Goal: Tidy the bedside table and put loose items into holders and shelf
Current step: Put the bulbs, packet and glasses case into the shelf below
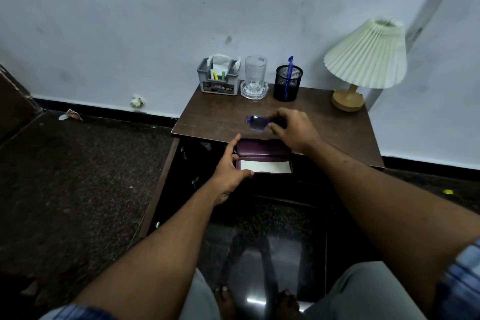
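Note:
My right hand (294, 130) grips a pair of blue-tinted glasses (257, 123) just above the brown bedside table (324, 127). My left hand (230, 169) holds an open maroon glasses case (263, 152) at the table's front edge, its white lining facing up. The glasses hang a little beyond the case, apart from it. Part of the frame is hidden behind my right fingers.
Along the table's back stand a grey organiser (219, 78) with papers and markers, a glass tumbler (255, 73) on a clear ashtray (254, 91), a black mesh pen holder (288, 83) with a blue pen (289, 70), and a pleated lamp (366, 60). Litter (137, 102) lies by the wall.

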Action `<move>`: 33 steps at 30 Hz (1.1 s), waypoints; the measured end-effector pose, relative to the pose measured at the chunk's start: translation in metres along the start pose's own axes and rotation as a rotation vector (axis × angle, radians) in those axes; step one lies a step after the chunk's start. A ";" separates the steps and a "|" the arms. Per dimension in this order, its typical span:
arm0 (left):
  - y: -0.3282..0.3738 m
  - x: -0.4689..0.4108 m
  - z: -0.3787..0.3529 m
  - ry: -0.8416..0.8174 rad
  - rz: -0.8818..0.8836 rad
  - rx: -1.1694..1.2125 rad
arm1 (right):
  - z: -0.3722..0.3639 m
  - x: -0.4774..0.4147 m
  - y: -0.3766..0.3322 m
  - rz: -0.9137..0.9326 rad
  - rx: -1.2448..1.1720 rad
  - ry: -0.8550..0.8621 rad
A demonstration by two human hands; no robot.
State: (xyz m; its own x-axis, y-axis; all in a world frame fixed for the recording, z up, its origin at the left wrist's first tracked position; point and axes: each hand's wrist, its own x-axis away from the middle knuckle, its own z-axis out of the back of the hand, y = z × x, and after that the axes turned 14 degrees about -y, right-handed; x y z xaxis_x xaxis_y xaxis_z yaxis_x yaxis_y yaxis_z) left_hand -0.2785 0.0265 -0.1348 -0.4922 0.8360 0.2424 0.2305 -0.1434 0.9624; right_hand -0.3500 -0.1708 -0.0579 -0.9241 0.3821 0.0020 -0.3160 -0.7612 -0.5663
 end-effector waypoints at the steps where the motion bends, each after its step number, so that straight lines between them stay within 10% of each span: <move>1: -0.001 0.001 -0.001 0.002 0.003 0.000 | 0.001 0.006 -0.001 0.021 0.011 -0.014; 33: 0.014 0.016 -0.010 -0.012 -0.015 0.067 | -0.032 0.068 0.007 0.088 0.169 -0.028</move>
State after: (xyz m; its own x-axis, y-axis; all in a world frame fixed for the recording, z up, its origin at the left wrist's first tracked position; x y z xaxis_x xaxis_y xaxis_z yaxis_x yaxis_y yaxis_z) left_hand -0.2910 0.0324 -0.1166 -0.4857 0.8443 0.2264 0.2791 -0.0957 0.9555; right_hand -0.4083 -0.1334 -0.0884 -0.9547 0.2971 -0.0172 -0.2629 -0.8690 -0.4191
